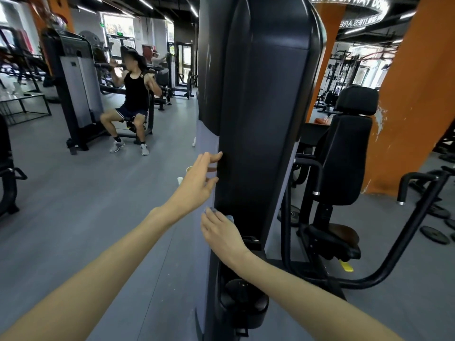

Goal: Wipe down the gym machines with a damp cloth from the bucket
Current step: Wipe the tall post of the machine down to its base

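Note:
A tall black gym machine tower (258, 119) fills the middle of the head view, seen from its rear edge. My left hand (199, 179) reaches up with its fingers spread and loose, the fingertips touching the tower's left edge. Lower down, my right hand (220, 231) presses a pale blue cloth (230, 217) against the tower; only a small bit of cloth shows past the fingers. No bucket is in view.
The machine's black seat and backrest (344, 168) and a curved handle arm (408, 232) stand to the right. A person (133, 99) exercises on another machine at the left. Two paper cups (189, 169) sit on the grey floor. Weight plates (434, 235) lie at the far right beside an orange pillar (406, 107).

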{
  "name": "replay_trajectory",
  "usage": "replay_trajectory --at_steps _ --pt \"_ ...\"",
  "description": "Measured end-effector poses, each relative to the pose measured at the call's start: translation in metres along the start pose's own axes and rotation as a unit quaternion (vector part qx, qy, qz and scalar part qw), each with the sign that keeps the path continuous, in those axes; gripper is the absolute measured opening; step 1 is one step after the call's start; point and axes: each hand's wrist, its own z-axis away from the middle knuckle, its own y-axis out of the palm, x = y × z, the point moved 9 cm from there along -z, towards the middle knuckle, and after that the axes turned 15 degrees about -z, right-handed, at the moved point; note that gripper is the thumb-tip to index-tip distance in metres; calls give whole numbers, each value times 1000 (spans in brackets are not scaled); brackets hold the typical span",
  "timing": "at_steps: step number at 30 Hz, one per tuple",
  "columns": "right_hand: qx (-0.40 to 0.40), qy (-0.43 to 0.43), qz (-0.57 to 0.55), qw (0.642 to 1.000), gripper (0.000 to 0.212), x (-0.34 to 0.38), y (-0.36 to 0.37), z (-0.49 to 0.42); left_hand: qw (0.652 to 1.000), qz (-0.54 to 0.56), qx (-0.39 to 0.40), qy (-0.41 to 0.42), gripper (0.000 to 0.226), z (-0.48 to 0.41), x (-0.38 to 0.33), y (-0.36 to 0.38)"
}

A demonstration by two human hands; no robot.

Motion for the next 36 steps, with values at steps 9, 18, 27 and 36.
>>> replay_trajectory --at_steps 9,18,27,36 --pt "-86 42 -272 958 32 -10 19 33 999 -1 -41 32 51 10 -11 -7" --pt "-181 168 -381 891 80 -62 26 105 997 50 -57 -22 51 11 -13 -9" --pt "-201 142 -416 876 49 -56 15 100 997 65 -39 -31 53 12 -12 -7" --pt "-199 116 -458 858 67 -49 11 82 996 31 -54 -56 88 17 -23 11"
